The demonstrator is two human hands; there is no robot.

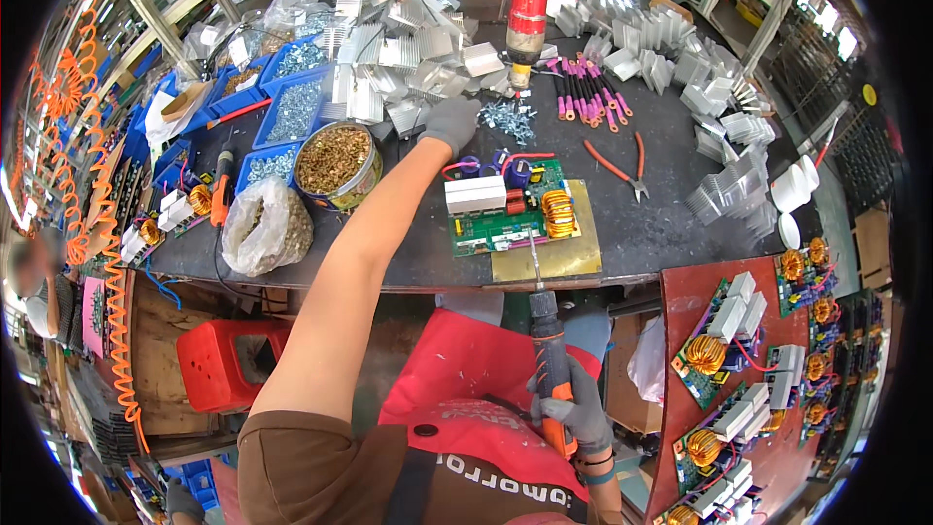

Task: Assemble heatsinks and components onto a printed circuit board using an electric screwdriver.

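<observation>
The right hand [583, 410], in a grey glove, is below the near edge of the table [641, 233]. Its fingers are closed around the handle of an orange-and-black electric screwdriver [551, 355]. The shaft points up and overlaps the circuit board [501, 226]; contact at the tip cannot be determined.

The circuit board lies near the middle of the table's near edge, its right part over a brass-coloured plate [559, 262]. To the right of the table's near right corner, a red side table [692, 294] carries similar boards [705, 355].

Toward the near left corner, a plastic bag [264, 233] stands just beside a tub [367, 196] of brass-coloured bits. Pliers [625, 171] lie open right of the board.

The left hand [452, 124], also gloved, extends past the board to just beside a pile of loose screws [507, 119]. Its fingers appear bent; whether it holds anything cannot be determined.

Farther back are pink-ended black cables [588, 92], a heap of finned metal blocks [408, 39] and an upright red power driver [529, 10].
</observation>
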